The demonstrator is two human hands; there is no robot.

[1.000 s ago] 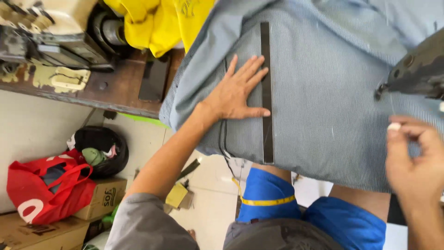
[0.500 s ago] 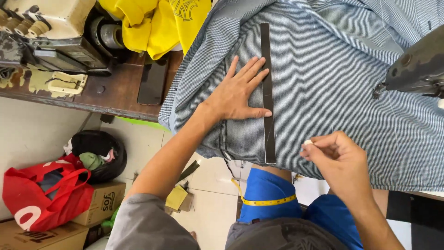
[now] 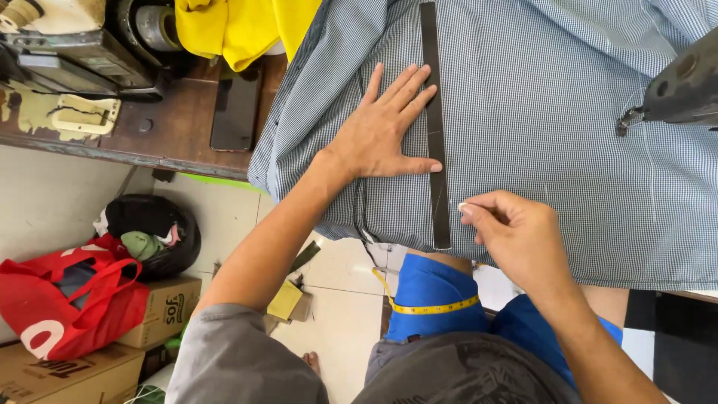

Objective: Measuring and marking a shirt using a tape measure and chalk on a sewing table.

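Your left hand (image 3: 381,135) lies open and flat, palm down, on the blue-checked fabric (image 3: 538,127), its fingers spread and its thumb tip touching the left edge of the long dark ruler (image 3: 435,127); the ruler rests lengthwise on the fabric, running from the top of the view to the fabric's near edge. Your right hand (image 3: 516,236) is closed in a pinch just right of the ruler's near end, thumb and forefinger pressed on a small white piece, seemingly chalk (image 3: 462,206), whose tip meets the fabric beside the ruler; a faint pale line shows on the cloth just right of the ruler there. The fabric is spread over the counter (image 3: 149,142) and hangs over its near edge above your lap; right of the ruler, at the frame's edge, the dark head of a sewing machine (image 3: 684,86) stands over the cloth. Left of the ruler, beyond the fabric, a dark phone (image 3: 235,112) lies on the bare wooden counter; a yellow garment (image 3: 239,26) is heaped above it. Below the ruler's near end, a yellow tape measure (image 3: 434,307) crosses your blue shorts (image 3: 434,292). Far left of the ruler, on the floor, sit a red bag (image 3: 67,299) and cardboard boxes (image 3: 161,310).
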